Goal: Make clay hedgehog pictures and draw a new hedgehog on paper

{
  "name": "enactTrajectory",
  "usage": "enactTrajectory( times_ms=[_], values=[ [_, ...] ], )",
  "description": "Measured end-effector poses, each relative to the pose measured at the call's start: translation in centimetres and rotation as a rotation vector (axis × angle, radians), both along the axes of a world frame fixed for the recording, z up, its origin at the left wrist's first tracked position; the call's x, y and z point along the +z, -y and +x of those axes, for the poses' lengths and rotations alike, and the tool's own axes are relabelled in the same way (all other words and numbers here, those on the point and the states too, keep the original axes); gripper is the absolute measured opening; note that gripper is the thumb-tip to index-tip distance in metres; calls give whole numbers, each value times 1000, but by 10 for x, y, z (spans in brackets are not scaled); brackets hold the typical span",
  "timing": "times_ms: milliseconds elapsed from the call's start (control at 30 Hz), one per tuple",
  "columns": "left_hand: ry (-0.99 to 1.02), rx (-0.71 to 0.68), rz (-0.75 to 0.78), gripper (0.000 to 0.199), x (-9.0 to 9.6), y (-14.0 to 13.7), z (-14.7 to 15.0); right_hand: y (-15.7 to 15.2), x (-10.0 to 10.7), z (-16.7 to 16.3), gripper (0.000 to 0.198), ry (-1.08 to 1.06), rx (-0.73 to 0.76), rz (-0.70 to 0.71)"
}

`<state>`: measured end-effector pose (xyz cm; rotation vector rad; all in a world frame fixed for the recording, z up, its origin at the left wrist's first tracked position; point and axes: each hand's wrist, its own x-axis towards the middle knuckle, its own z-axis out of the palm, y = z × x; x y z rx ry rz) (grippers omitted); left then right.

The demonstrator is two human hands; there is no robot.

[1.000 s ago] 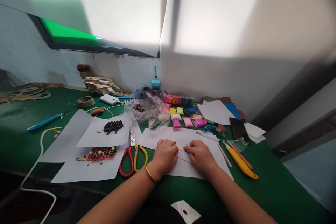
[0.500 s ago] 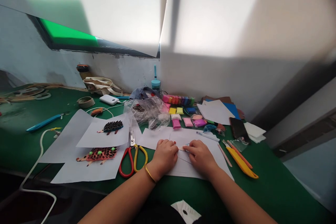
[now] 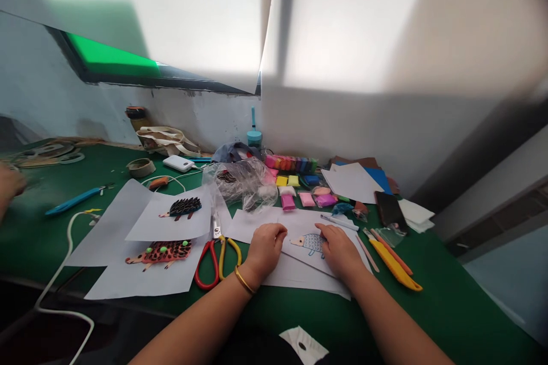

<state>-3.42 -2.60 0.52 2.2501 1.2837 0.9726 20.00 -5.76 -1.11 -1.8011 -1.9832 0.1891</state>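
Note:
Blue outlines of a hedgehog drawing (image 3: 314, 244) show on a white sheet of paper (image 3: 295, 265), its pale face filled in at the left end. Just left of that face is my left hand (image 3: 268, 250), thumb and fingertips pinched together; whatever they may hold is too small to make out. Over the drawing's right end lies my right hand (image 3: 341, 254), index finger stretched out on the paper and part of the hedgehog hidden beneath. Scissors (image 3: 217, 254) with one red and one yellow handle lie left of my left hand.
Two hedgehog pictures, one dark (image 3: 185, 207) and one pinkish (image 3: 165, 254), lie left. Several colored clay packets (image 3: 307, 199) sit beyond the paper. A yellow cutter (image 3: 394, 262) and a phone (image 3: 390, 212) are right. Another person's hand (image 3: 11, 185) enters at the left edge.
My hands have moved apart, uncovering the hedgehog drawing. The top sheet has turned and shifted. Another person's hand has come in at the left edge.

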Motion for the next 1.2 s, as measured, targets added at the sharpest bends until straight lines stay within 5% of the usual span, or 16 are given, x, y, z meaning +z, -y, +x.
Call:
enactTrajectory(
  times_ms=[767, 1200],
  values=[
    [77, 27, 4, 9, -1, -2, -1, 11, 3, 1, 59, 1, -52, -31],
    [42, 73, 13, 12, -4, -5, -2, -4, -9, 31, 58, -553, -280, 41]
  ],
)
